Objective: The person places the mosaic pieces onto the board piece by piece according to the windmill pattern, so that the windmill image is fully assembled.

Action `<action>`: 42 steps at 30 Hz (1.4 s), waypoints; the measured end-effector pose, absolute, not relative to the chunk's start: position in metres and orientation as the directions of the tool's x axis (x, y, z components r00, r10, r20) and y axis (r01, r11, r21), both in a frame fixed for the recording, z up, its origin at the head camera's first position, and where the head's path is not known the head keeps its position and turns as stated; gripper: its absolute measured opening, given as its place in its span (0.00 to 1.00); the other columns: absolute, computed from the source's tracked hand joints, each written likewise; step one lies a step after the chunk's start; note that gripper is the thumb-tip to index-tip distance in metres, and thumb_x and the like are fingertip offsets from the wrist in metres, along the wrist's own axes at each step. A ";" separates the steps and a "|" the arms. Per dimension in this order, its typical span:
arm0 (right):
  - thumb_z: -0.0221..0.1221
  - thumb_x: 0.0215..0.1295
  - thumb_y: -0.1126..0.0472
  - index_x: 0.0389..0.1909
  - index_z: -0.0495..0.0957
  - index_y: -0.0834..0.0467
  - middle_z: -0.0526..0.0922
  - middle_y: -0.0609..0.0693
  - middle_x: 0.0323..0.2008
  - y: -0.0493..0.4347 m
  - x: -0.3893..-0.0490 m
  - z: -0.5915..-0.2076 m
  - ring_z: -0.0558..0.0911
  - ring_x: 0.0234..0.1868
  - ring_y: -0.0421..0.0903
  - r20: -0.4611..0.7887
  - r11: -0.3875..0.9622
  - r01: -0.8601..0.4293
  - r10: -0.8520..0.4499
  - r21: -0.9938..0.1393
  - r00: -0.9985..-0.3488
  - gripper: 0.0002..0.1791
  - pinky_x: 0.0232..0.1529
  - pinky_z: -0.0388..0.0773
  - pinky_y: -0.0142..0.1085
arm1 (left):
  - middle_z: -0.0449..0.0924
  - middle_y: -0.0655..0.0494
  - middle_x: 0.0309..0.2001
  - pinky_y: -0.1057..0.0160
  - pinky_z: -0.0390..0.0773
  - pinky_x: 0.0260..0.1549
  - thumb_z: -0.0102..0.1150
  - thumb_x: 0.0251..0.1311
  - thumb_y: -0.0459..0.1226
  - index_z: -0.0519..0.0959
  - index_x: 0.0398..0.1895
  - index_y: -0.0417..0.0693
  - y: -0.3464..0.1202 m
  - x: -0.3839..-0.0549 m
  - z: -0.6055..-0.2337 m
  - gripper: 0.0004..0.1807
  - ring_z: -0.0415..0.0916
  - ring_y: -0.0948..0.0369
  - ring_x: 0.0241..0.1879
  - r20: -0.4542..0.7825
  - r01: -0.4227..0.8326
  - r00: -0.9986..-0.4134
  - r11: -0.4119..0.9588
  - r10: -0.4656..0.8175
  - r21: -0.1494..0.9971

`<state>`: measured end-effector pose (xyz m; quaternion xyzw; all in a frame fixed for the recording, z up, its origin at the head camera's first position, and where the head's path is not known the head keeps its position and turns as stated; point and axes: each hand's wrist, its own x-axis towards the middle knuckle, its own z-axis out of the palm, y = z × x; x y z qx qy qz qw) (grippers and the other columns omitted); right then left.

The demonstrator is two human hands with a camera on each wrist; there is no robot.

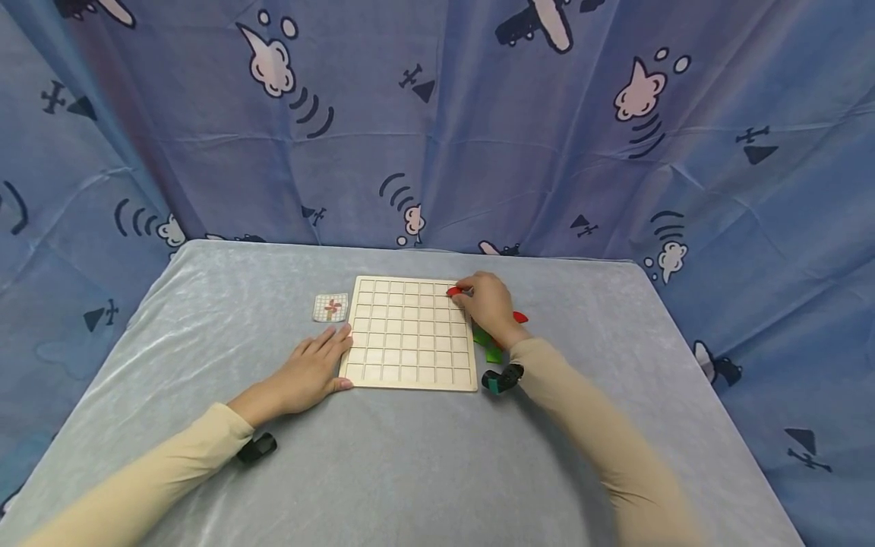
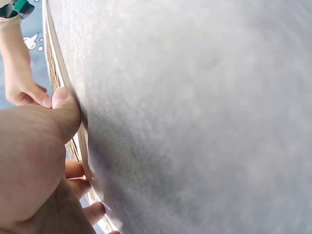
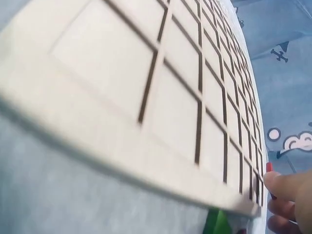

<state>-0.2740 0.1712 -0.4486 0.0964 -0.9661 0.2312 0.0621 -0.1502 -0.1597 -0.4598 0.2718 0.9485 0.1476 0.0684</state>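
A square wooden grid board (image 1: 410,334) lies flat on the table. My left hand (image 1: 307,372) rests along its left side, fingers extended onto the edge and thumb at the near left corner. In the left wrist view the thumb (image 2: 61,105) lies against the board's rim. Over the far right corner, my right hand (image 1: 491,304) pinches a small red piece (image 1: 454,291) between thumb and fingers. The right wrist view shows only a sliver of this red piece (image 3: 269,167) above the fingertips. The board's cells are bare.
Left of the board lies a small gridded card (image 1: 331,308) with a red and brown pattern. Several green pieces (image 1: 494,353) and another red piece (image 1: 520,317) lie right of the board, partly hidden under my right wrist. A patterned blue curtain (image 1: 437,152) hangs behind the table.
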 end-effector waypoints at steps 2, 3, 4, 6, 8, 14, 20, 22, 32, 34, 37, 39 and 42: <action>0.68 0.62 0.55 0.51 0.86 0.57 0.85 0.54 0.41 0.166 -0.275 -0.449 0.80 0.39 0.50 0.163 0.873 -0.231 -0.176 -0.430 -0.971 0.17 0.40 0.78 0.42 | 0.48 0.39 0.79 0.33 0.56 0.68 0.56 0.68 0.50 0.58 0.75 0.35 -0.160 -0.150 -0.460 0.41 0.48 0.38 0.77 -0.050 0.496 -0.843 0.809 0.536 0.316; 0.68 0.62 0.55 0.51 0.86 0.57 0.85 0.53 0.41 0.163 -0.275 -0.449 0.80 0.39 0.49 0.159 0.870 -0.236 -0.184 -0.434 -0.970 0.17 0.41 0.78 0.42 | 0.48 0.39 0.79 0.33 0.56 0.68 0.56 0.68 0.51 0.58 0.75 0.35 -0.160 -0.150 -0.460 0.41 0.48 0.38 0.77 -0.050 0.495 -0.843 0.810 0.535 0.315; 0.68 0.62 0.55 0.51 0.86 0.56 0.85 0.53 0.41 0.161 -0.275 -0.449 0.80 0.40 0.49 0.155 0.866 -0.244 -0.195 -0.436 -0.969 0.17 0.41 0.78 0.42 | 0.48 0.39 0.79 0.32 0.56 0.68 0.56 0.68 0.50 0.58 0.75 0.35 -0.160 -0.150 -0.459 0.41 0.48 0.38 0.77 -0.048 0.497 -0.843 0.809 0.536 0.314; 0.68 0.62 0.54 0.50 0.86 0.56 0.86 0.53 0.43 0.156 -0.276 -0.449 0.80 0.41 0.49 0.153 0.855 -0.266 -0.220 -0.445 -0.963 0.17 0.43 0.78 0.42 | 0.48 0.39 0.79 0.32 0.56 0.68 0.57 0.68 0.50 0.58 0.75 0.35 -0.160 -0.150 -0.460 0.41 0.48 0.38 0.77 -0.047 0.495 -0.844 0.810 0.534 0.315; 0.68 0.62 0.54 0.50 0.86 0.56 0.86 0.53 0.44 0.151 -0.276 -0.449 0.81 0.42 0.49 0.156 0.847 -0.286 -0.240 -0.449 -0.958 0.17 0.45 0.78 0.42 | 0.48 0.39 0.79 0.32 0.56 0.68 0.57 0.67 0.50 0.58 0.75 0.35 -0.160 -0.150 -0.460 0.41 0.48 0.38 0.77 -0.045 0.496 -0.844 0.809 0.535 0.316; 0.69 0.60 0.55 0.49 0.86 0.56 0.87 0.52 0.43 0.139 -0.278 -0.447 0.82 0.41 0.48 0.161 0.819 -0.331 -0.289 -0.469 -0.944 0.17 0.45 0.79 0.42 | 0.48 0.39 0.79 0.33 0.56 0.69 0.56 0.68 0.51 0.57 0.75 0.36 -0.160 -0.151 -0.462 0.41 0.47 0.38 0.77 -0.041 0.503 -0.841 0.806 0.540 0.314; 0.69 0.61 0.54 0.49 0.87 0.54 0.87 0.49 0.43 0.130 -0.281 -0.448 0.82 0.41 0.47 0.152 0.805 -0.350 -0.317 -0.480 -0.936 0.16 0.46 0.79 0.40 | 0.47 0.40 0.79 0.33 0.56 0.69 0.56 0.68 0.51 0.57 0.75 0.36 -0.159 -0.152 -0.462 0.41 0.47 0.38 0.78 -0.043 0.501 -0.841 0.805 0.540 0.317; 0.69 0.61 0.54 0.48 0.87 0.54 0.87 0.49 0.43 0.128 -0.282 -0.449 0.82 0.41 0.47 0.150 0.796 -0.354 -0.324 -0.490 -0.934 0.16 0.45 0.79 0.40 | 0.47 0.39 0.79 0.33 0.56 0.69 0.56 0.68 0.51 0.57 0.75 0.36 -0.159 -0.152 -0.461 0.41 0.47 0.38 0.78 -0.044 0.501 -0.841 0.806 0.540 0.316; 0.70 0.60 0.54 0.45 0.88 0.53 0.87 0.48 0.41 0.121 -0.286 -0.455 0.80 0.40 0.45 0.151 0.775 -0.369 -0.341 -0.513 -0.928 0.14 0.45 0.76 0.38 | 0.47 0.39 0.79 0.30 0.54 0.68 0.55 0.68 0.50 0.57 0.75 0.35 -0.159 -0.149 -0.456 0.40 0.47 0.38 0.78 -0.059 0.493 -0.838 0.800 0.542 0.341; 0.70 0.59 0.55 0.45 0.88 0.53 0.87 0.48 0.40 0.121 -0.286 -0.456 0.80 0.39 0.45 0.157 0.773 -0.370 -0.339 -0.515 -0.927 0.13 0.44 0.76 0.38 | 0.47 0.39 0.79 0.30 0.54 0.68 0.55 0.69 0.50 0.57 0.75 0.36 -0.159 -0.149 -0.456 0.40 0.47 0.38 0.78 -0.059 0.494 -0.838 0.800 0.543 0.341; 0.70 0.59 0.55 0.45 0.88 0.53 0.86 0.47 0.40 0.121 -0.286 -0.457 0.80 0.39 0.45 0.159 0.771 -0.372 -0.341 -0.517 -0.927 0.13 0.44 0.76 0.38 | 0.47 0.39 0.79 0.30 0.54 0.68 0.55 0.68 0.50 0.57 0.75 0.36 -0.160 -0.149 -0.458 0.40 0.47 0.38 0.78 -0.056 0.497 -0.837 0.799 0.544 0.338; 0.70 0.59 0.55 0.45 0.88 0.53 0.86 0.47 0.41 0.121 -0.285 -0.457 0.80 0.40 0.45 0.158 0.771 -0.373 -0.342 -0.516 -0.926 0.13 0.44 0.76 0.38 | 0.47 0.39 0.79 0.31 0.54 0.68 0.55 0.68 0.50 0.57 0.75 0.36 -0.160 -0.150 -0.459 0.40 0.47 0.38 0.78 -0.053 0.499 -0.837 0.799 0.545 0.336; 0.70 0.59 0.55 0.45 0.88 0.52 0.86 0.47 0.41 0.121 -0.286 -0.457 0.80 0.40 0.45 0.155 0.767 -0.375 -0.347 -0.521 -0.925 0.13 0.45 0.76 0.38 | 0.47 0.39 0.79 0.31 0.54 0.68 0.55 0.69 0.51 0.57 0.75 0.36 -0.160 -0.150 -0.459 0.40 0.47 0.38 0.78 -0.049 0.502 -0.836 0.798 0.546 0.334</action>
